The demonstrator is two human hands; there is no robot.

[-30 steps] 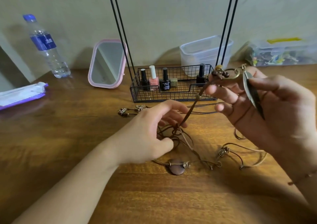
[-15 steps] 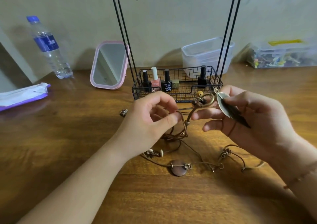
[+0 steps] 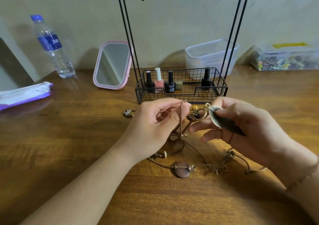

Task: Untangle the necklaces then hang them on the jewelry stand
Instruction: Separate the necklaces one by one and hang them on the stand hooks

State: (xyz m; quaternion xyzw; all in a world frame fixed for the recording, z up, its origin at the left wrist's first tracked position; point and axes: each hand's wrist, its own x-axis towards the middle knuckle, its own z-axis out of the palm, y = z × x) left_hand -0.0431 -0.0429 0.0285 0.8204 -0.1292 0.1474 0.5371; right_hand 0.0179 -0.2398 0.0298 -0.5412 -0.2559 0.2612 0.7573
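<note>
I judge the main risk is a pull that cinches the knot: my left hand [image 3: 155, 126] pinches a brown cord [image 3: 181, 119] while my right hand [image 3: 241, 129] is closed on the leaf pendant [image 3: 222, 121], and drawing them apart would tighten the tangle. The necklaces [image 3: 183, 168] hang from both hands and trail toward 6 o'clock onto the counter [image 3: 69, 147], the round pendant lying below my hands. The jewelry stand [image 3: 181, 93] waits at 12 o'clock, its hooks bare.
</note>
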